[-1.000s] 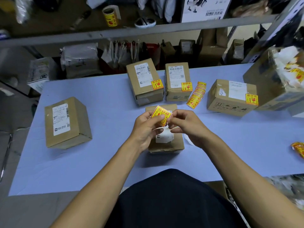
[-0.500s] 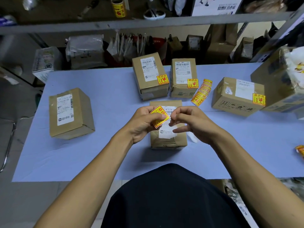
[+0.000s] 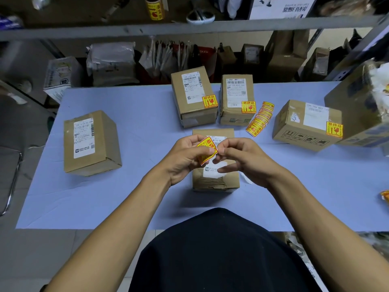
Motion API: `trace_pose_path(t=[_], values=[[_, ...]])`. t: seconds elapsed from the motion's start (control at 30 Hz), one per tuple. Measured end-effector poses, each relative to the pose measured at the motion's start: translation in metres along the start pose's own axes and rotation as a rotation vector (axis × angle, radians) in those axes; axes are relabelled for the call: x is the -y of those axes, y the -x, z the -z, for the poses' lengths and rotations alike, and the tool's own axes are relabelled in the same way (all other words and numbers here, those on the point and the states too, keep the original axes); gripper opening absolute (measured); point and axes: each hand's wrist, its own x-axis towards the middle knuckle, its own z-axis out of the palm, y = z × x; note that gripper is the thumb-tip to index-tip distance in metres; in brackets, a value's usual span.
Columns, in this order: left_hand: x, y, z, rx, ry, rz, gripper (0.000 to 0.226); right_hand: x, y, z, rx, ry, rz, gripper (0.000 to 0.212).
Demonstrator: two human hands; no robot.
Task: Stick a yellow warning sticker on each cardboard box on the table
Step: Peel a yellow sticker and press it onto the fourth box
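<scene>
A pale blue surface (image 3: pixel 130 199) filled the middle of the frame, with cluttered shelving and parcels behind it along the top. At the centre, a yellow warning sticker (image 3: pixel 207 151) with red print was held tilted above the nearest cardboard box (image 3: pixel 215 180). It was pinched by the left hand (image 3: pixel 185 159) between thumb and curled fingers, while the right hand (image 3: pixel 242 159) was closed on its right corner with thumb and forefinger, as though the backing were being picked free; whether it had separated could not be told.

For the step to be done well, the corner should be lifted cleanly, the adhesive face kept off the fingers, and the sticker laid flat on bare cardboard beside the white shipping label, then smoothed from one edge.

Beyond it, three boxes in the upper middle and right already bore stickers (image 3: pixel 210 103). A fanned strip of spare stickers (image 3: pixel 260 119) lay between two of them. An unmarked box (image 3: pixel 90 144) stood well apart at the left of the frame.
</scene>
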Motion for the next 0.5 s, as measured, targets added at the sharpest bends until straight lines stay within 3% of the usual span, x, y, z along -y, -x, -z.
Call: trace_pose_path(t=[0.1, 0.23, 0.3, 0.37, 0.5], values=[[0.003, 0.001, -0.004, -0.009, 0.076, -0.03, 0.028, -0.005, 0.001, 0.0, 0.01, -0.094, 0.042, 0.009], [0.01, 0.004, -0.016, -0.137, 0.109, -0.104, 0.036, -0.007, 0.0, 0.0, -0.028, -0.127, 0.08, 0.014], [0.015, 0.006, -0.02, -0.301, -0.045, -0.235, 0.038, -0.007, 0.001, -0.002, -0.055, -0.142, 0.085, 0.02], [0.02, 0.008, -0.02, -0.39, -0.25, -0.408, 0.026, -0.008, 0.002, -0.004, -0.078, -0.133, 0.093, 0.022], [0.028, 0.014, -0.022, -0.226, -0.25, -0.511, 0.016, -0.01, 0.007, -0.009, -0.125, -0.11, 0.117, 0.02]])
